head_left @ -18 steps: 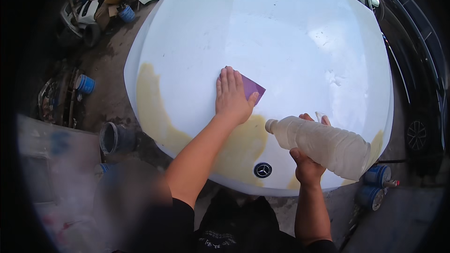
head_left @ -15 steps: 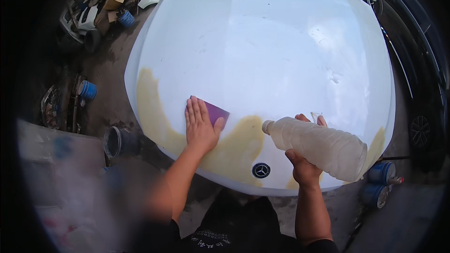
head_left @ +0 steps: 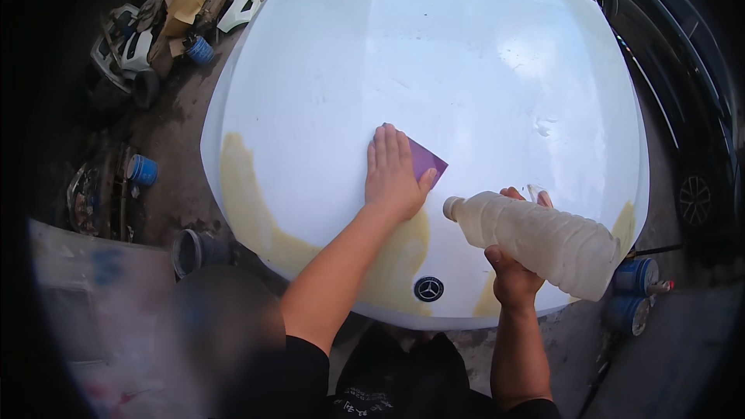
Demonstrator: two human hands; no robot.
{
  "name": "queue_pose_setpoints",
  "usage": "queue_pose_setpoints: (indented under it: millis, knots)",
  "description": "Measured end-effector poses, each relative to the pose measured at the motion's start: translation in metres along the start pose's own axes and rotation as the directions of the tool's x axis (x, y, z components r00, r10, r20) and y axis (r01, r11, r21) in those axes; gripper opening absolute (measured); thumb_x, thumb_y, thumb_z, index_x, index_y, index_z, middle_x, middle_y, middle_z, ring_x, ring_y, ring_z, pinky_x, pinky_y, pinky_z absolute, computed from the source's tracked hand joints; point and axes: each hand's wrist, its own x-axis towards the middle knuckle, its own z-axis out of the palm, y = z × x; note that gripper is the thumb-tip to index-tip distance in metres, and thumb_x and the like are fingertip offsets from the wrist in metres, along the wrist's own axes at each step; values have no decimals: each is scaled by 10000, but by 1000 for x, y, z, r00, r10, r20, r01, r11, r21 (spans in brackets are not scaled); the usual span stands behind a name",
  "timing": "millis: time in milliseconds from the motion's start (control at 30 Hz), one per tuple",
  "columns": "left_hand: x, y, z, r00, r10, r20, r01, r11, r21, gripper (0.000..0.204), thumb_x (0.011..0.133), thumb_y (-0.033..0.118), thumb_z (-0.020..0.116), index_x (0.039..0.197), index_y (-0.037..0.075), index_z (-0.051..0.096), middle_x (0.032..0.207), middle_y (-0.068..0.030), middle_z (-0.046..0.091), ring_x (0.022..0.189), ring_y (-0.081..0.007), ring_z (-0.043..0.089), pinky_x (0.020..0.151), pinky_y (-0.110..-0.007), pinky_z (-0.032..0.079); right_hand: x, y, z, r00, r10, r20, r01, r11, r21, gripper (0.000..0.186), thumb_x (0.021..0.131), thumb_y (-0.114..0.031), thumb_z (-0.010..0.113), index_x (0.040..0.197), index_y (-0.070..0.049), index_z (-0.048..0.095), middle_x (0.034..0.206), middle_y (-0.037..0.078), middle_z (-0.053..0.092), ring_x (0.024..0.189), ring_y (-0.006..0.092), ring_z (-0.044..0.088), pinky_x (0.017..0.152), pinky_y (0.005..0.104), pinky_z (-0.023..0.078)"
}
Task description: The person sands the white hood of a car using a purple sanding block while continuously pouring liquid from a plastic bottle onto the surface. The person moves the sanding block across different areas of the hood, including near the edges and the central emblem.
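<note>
A white car hood (head_left: 303, 85) fills the middle of the view, with yellowish filler patches (head_left: 248, 186) along its front edge and a round dark emblem (head_left: 428, 289) at its nose. Under my left hand (head_left: 394, 174) a purple sheet of sandpaper (head_left: 427, 164) is pressed flat on the hood, fingers stretched forward and the thumb over its near side. My right hand (head_left: 518, 275) grips a cloudy plastic bottle (head_left: 543, 244) from below, tilted over the hood's right front with its neck pointing left. Part of the right fingers is hidden behind the bottle.
A dark car (head_left: 691, 109) stands close on the right. Blue tins (head_left: 636, 278) sit by the right front corner; another blue tin (head_left: 142, 169) and a dark bucket (head_left: 190, 254) are at the left. Scrap bumper parts (head_left: 140, 50) and cardboard (head_left: 188, 0) lie far left.
My left hand has slid the sandpaper across the hood, to the right and farther away. The right hand and bottle stay nearly in place. The whole view has shifted slightly.
</note>
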Motion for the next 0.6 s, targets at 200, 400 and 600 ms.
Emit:
queue_pose_setpoints:
  millis: [200,400,600]
  knots:
    - [-33,-125,2,925,-376,-61,377,926,8,849,1009,505,346,1508,-127,77,1598,-311,22,1504,-410,-30,1215,-480,6,0,4,-34,990,-113,78,129,962,-241,1021,794,-180,825,1517,6,129,1383,168,537,1276,280,510,1127,452,347]
    - [62,26,-15,992,-127,-22,129,989,75,830,1001,509,314,1525,-93,83,1615,-265,25,1510,-374,-44,1225,-454,-5,8,-11,-18,995,40,-96,-38,999,26,1028,791,-232,833,1509,24,143,1379,169,543,1271,269,515,1136,450,329]
    - [-33,-33,14,995,-100,2,100,995,8,869,998,514,372,1519,-105,54,1610,-281,4,1508,-393,-31,1221,-468,5,15,0,-41,988,-139,59,147,975,-165,1046,765,-243,853,1507,6,159,1383,163,541,1268,276,518,1131,462,342]
